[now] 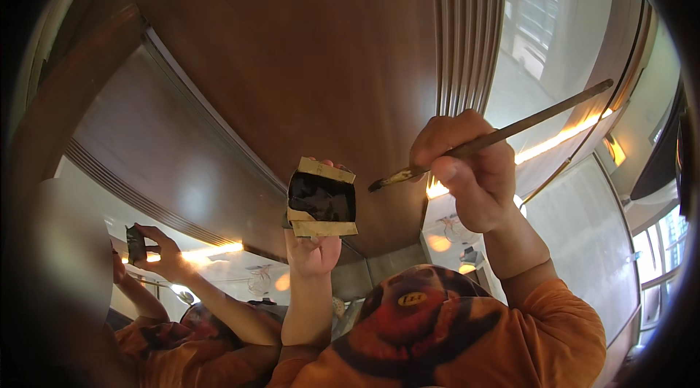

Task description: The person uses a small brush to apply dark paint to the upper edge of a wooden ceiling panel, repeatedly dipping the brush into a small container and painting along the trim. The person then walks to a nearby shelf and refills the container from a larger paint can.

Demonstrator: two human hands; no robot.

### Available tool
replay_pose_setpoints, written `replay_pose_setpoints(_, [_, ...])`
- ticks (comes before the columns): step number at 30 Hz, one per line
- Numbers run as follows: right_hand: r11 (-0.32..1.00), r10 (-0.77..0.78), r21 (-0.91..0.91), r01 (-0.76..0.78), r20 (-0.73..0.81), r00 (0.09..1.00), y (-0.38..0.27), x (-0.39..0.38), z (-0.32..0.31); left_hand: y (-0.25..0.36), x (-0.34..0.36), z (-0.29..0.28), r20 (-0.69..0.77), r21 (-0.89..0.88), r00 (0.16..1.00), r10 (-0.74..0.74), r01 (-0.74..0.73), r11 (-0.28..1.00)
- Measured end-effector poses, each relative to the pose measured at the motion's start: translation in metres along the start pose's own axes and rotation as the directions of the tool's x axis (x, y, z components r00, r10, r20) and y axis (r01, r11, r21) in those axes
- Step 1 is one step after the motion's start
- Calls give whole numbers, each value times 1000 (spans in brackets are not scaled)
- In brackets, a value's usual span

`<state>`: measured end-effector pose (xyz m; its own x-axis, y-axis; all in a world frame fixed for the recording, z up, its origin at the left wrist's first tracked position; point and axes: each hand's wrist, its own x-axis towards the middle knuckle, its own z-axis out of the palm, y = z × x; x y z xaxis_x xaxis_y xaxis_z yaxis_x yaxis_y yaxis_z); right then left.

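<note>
Pinching a brush right, gripping a carton left, curled hands leave bristles clear of the rim.

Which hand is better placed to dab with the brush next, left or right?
Likely the right hand: it grips the paintbrush, whose dark tip points toward the small open cardboard box. The left hand is occupied holding that box.
</note>
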<state>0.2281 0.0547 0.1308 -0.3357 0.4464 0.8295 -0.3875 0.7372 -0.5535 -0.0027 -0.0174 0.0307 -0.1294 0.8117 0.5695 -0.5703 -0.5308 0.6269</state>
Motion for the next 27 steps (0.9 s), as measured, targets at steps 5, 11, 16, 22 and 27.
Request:
replay_pose_setpoints(5, [991, -51, -119, 68, 143, 988, 6, 4, 22, 8, 2, -3, -10, -61, 999, -46, 45, 997])
replay_pose_setpoints(11, [972, 29, -233, 11, 171, 985, 10, -1, 36, 8, -2, -17, 21, -50, 998, -66, 67, 997])
replay_pose_setpoints(16, [953, 76, -302, -19, 180, 981, 11, -2, 41, 8, -4, -23, -6, -85, 997, -81, 81, 993])
replay_pose_setpoints(22, [963, 103, -263, -50, 193, 976, 15, -1, 48, 11, -5, -18, -81, -218, 988, -132, 112, 970])
replay_pose_setpoints(27, [958, 162, -258, -124, 130, 978, 12, 1, 47, 13, -5, -16, -107, -231, 988, -113, 86, 969])
